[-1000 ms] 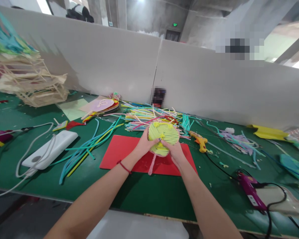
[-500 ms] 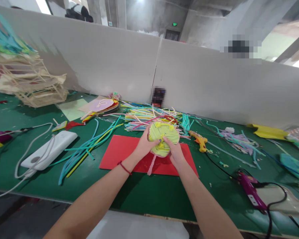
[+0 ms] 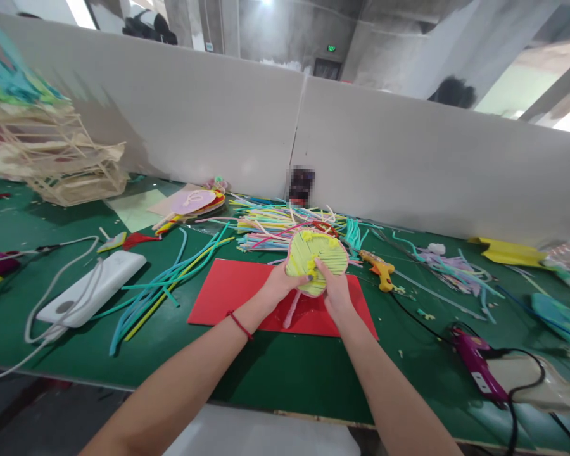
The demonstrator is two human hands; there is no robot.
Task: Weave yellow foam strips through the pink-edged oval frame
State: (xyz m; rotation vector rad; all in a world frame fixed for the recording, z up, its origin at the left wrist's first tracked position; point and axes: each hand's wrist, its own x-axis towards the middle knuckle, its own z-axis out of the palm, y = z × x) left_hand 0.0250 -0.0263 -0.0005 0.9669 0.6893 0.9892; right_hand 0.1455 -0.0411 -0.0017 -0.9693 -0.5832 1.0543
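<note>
Both my hands hold up a small yellow-green fan (image 3: 316, 259) with ribbed lines, yellow fuzzy trim and a pink handle hanging below. My left hand (image 3: 280, 285) grips its lower left edge, thumb on the face. My right hand (image 3: 336, 292) pinches its lower right edge, thumb pressed on the ribs. The fan hovers over the far edge of a red mat (image 3: 237, 292) on the green table (image 3: 275, 367).
A heap of coloured straws (image 3: 275, 225) lies behind the mat, with long cyan ones (image 3: 171, 278) at left. A white power bank (image 3: 92, 286) with cable sits far left. A yellow glue gun (image 3: 380, 269) and a purple glue gun (image 3: 479, 364) lie at right. A white partition (image 3: 361, 152) backs the table.
The fan has tilted slightly right and risen a little. My right thumb has slid up onto its face; my left hand has dropped lower along the edge.
</note>
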